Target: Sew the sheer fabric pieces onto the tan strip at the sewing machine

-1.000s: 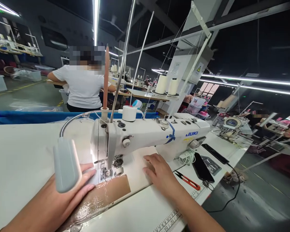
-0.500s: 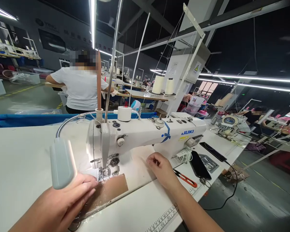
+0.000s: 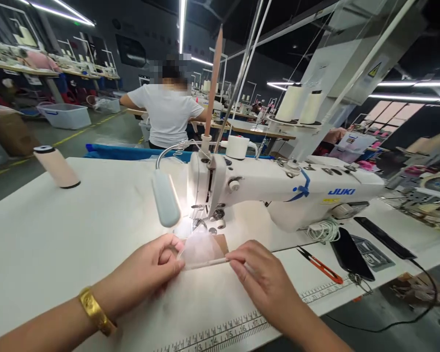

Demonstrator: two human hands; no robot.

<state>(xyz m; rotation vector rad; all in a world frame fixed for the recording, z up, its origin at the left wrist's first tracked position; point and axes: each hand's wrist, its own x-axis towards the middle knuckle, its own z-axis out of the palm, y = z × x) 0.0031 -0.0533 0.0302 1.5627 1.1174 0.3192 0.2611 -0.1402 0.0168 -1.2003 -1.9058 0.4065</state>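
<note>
My left grip (image 3: 157,260) and right grip (image 3: 261,275) each pinch the sheer pale fabric (image 3: 201,249), fingertips drawn together on it. It lies at three o'clock from my left, nine from my right. Its near edge runs roughly nine-to-three; the presser foot (image 3: 199,225) stands at twelve, seemingly nearer my left.

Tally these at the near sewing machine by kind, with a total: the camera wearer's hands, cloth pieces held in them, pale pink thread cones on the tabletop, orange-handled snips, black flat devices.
Hands: 2, left hand and right hand
Sheer cloth: 1
Pale pink thread cone: 1
Orange-handled snips: 1
Black flat devices: 2
Total: 7
</note>
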